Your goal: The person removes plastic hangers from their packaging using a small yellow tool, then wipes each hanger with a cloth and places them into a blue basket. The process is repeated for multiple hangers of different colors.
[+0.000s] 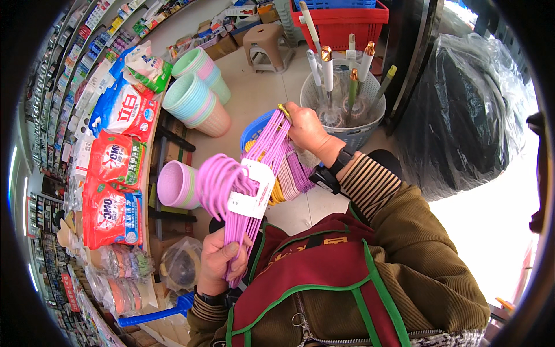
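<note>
A bundle of pink-purple clothes hangers [269,141] is held up in front of me, its hooks curling together on the left. A white card label [252,196] wraps the bundle near the hooks. My left hand [217,260] is closed around the hangers' lower end. At the other end my right hand [312,130] grips the bundle beside a yellow tie [284,111]. Beneath it, partly hidden, stands a blue basket [248,134] with more hangers, yellow, pink and purple [300,170].
Stacked pastel waste bins [193,104] stand on the left beside a shelf of red detergent bags [113,211]. A grey perforated basket [312,89] holds several long-handled brushes. Behind are a brown stool [267,43] and red basket [347,29]. A plastic-wrapped black bundle [462,110] stands right.
</note>
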`<action>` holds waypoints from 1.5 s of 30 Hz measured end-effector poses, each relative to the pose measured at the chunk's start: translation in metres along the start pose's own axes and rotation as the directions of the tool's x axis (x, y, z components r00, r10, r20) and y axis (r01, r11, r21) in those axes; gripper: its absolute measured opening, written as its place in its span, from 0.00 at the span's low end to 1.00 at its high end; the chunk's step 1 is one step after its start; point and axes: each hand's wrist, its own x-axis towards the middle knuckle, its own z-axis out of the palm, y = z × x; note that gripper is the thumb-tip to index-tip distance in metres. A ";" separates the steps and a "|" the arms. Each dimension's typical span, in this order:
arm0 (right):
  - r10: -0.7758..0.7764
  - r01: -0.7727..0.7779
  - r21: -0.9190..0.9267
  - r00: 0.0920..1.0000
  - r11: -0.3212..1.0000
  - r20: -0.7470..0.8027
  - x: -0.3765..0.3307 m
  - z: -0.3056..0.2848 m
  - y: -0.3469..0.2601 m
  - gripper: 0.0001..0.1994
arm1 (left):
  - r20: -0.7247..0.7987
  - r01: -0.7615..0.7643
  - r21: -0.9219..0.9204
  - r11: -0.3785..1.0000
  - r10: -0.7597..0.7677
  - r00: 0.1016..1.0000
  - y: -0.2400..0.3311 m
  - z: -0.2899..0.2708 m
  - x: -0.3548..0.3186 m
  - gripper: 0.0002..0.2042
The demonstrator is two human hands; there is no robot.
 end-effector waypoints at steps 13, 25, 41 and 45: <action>0.100 -0.100 -0.128 0.995 0.987 -0.006 -0.009 -0.008 0.007 0.15 | 0.012 0.064 -0.047 0.997 -0.063 0.998 -0.004 -0.002 0.003 0.16; -0.029 -0.008 0.171 0.977 0.985 0.212 -0.016 -0.038 0.014 0.29 | 0.016 -0.039 -0.115 0.993 0.041 0.999 -0.006 -0.016 -0.002 0.16; -0.253 0.261 0.079 0.962 0.962 -0.100 -0.056 0.008 -0.077 0.09 | -0.007 -0.084 -0.014 0.996 0.084 0.996 -0.006 -0.012 -0.003 0.15; -0.247 0.205 0.286 0.962 0.936 0.120 -0.063 0.016 -0.074 0.09 | -0.086 -0.114 -0.024 0.993 0.112 0.990 -0.007 -0.011 -0.006 0.15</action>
